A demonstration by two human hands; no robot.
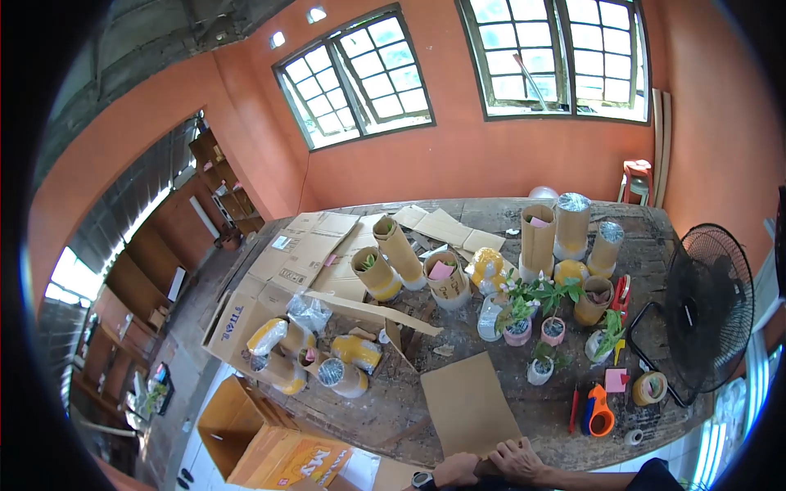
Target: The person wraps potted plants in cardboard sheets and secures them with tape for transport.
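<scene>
A flat brown cardboard sheet lies at the table's near edge, its far end pointing away from me. My right hand is closed on the near edge of this sheet, fingers curled over it. Beside it, my left hand, with a watch on the wrist, grips the same edge; its fingertips are partly hidden. To the right of the sheet lie a red pen, an orange and blue tape dispenser, pink paper notes and a roll of tape.
Small potted plants and cardboard tubes stand mid-table. An open carton holds wrapped tubes at the left. Flattened cardboard lies behind it. A black fan stands at the right; an orange box is below left.
</scene>
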